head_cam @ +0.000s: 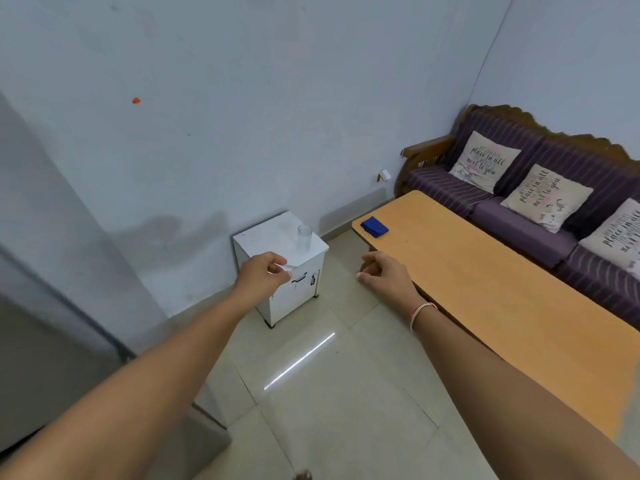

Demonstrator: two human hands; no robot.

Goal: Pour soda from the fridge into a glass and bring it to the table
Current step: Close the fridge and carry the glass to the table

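An empty clear glass stands upright on the top of a small white cabinet against the wall. A grey fridge fills the left edge, its door shut. The long wooden table runs along the right. My left hand hovers in front of the cabinet, fingers loosely curled, holding nothing. My right hand hangs near the table's left corner, fingers bent and empty, with a thread band on the wrist. No soda bottle is in sight.
A folded blue cloth lies on the table's far left end. Behind the table stands a purple striped sofa with several printed cushions. Pale floor tiles stretch between fridge, cabinet and table.
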